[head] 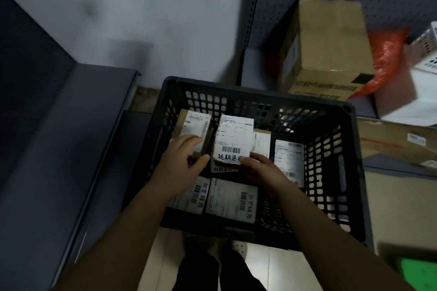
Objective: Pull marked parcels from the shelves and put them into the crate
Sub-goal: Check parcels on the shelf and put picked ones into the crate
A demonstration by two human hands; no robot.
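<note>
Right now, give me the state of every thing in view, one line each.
Crate: upright, open-topped, partly filled.
Small box: in crate, held by left-hand grip.
Marked parcel: propped up in crate, right-hand grip holds its lower corner.
Flat parcels: lying label-up at crate's near side.
Cardboard box: closed, behind crate.
Orange bag: crumpled beside cardboard box.

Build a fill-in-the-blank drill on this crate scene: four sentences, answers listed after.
The crate is ____ in colour.
The left hand holds a small box at the crate's back ____ corner.
The right hand holds a parcel whose label shows a ____ above handwritten characters.
Behind the crate, a cardboard box stands beside an ____ bag.
Missing words: black; left; barcode; orange.
</note>
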